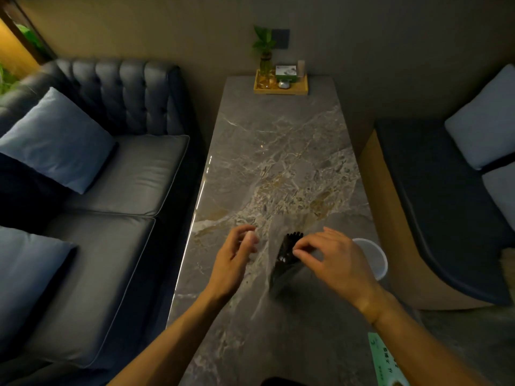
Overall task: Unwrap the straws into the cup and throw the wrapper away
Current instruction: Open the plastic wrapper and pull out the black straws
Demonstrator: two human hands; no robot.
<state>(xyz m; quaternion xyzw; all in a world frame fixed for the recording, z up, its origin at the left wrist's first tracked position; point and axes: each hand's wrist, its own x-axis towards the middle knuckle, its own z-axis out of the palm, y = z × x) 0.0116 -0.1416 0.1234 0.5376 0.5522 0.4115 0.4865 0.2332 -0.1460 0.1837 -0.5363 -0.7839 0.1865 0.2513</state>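
The bundle of black straws (287, 257) lies in its clear wrapper near the right edge of the surface (278, 151), toward the near end, with the white cup (372, 257) just beside it at that edge. The right hand (331, 260) is down on the pack, fingertips pinching the wrapper at its far end where the straw tips poke out. The left hand (237, 254) hovers just to the pack's left, fingers loosely curled; whether that grip holds anything I cannot tell. The wrapper looks only partly opened, so this is the peel. Best bet: steady the near end with the left, draw the film back along the straws, and keep them bunched so they tip cleanly into the cup.
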